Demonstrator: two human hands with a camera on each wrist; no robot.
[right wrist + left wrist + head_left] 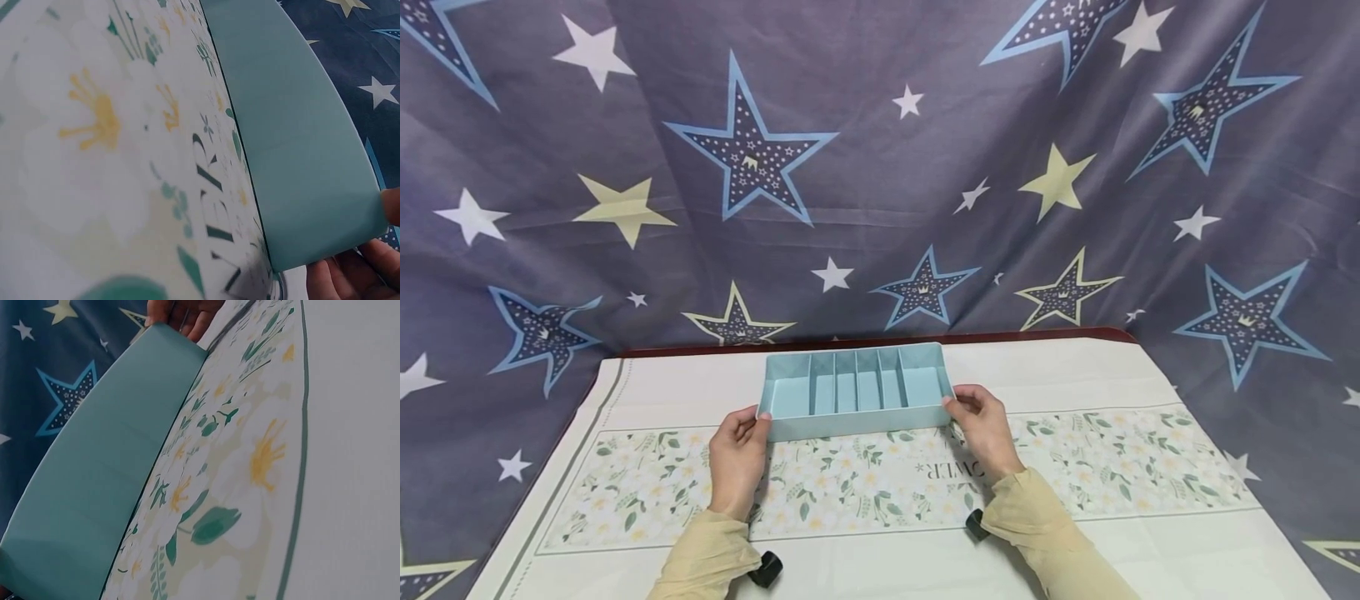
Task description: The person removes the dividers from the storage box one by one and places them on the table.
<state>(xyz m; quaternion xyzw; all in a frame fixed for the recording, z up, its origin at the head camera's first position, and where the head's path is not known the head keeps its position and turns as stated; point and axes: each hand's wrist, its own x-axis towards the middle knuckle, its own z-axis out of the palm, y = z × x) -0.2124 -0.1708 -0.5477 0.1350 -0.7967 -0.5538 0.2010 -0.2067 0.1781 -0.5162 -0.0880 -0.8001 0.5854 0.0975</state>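
A light blue divided tray (859,423), long and rectangular, sits near the back of the table with its open top facing up. Upright dividers split it into several compartments, wide at both ends and narrow between. My left hand (739,457) grips its front left corner, thumb at the front wall and fingers curled by the end. At the opposite corner my right hand (987,429) holds on, thumb over the rim. In the right wrist view, fingers of the right hand (350,275) curl against the tray's end wall. The left wrist view shows mostly the tray's front wall (106,444).
A white tablecloth (865,562) with a printed flower band (827,492) covers the table. Its dark red back edge (1037,337) runs just behind the tray. Beyond hangs a grey-purple curtain (865,192) with stars. Black devices (766,570) are strapped at both sleeves.
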